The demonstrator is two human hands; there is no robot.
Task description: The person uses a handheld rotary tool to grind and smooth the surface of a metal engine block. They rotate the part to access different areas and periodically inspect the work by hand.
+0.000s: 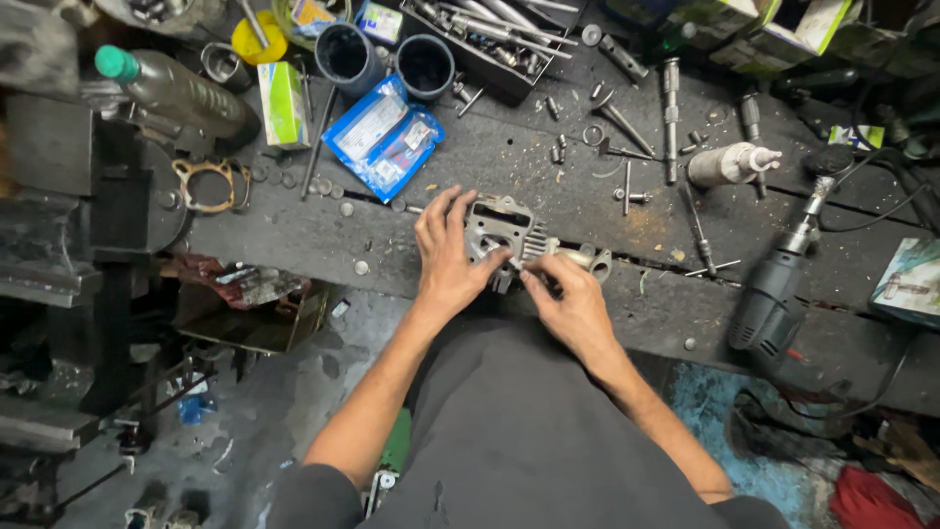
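Grey finned engine cylinder point(504, 235) lying crosswise on bench point(587, 186), left hand point(446, 260) and right hand point(568, 299) gripping it

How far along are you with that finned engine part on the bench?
Done: the finned metal cylinder part sits on the bench, tools spread around. In hand: left hand steadies it; right hand pinches something small at its side. Left: cannot tell; loose bolts remain.

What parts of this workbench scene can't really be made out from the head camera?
- Near face of the finned metal engine part: covered by the left hand and right hand.
- What the right fingertips pinch: too small to tell.
- Contents of the two dark cups: in shadow.
- Green boxes along the top: cut off by the frame edge.
- Power drill: partly blurred.
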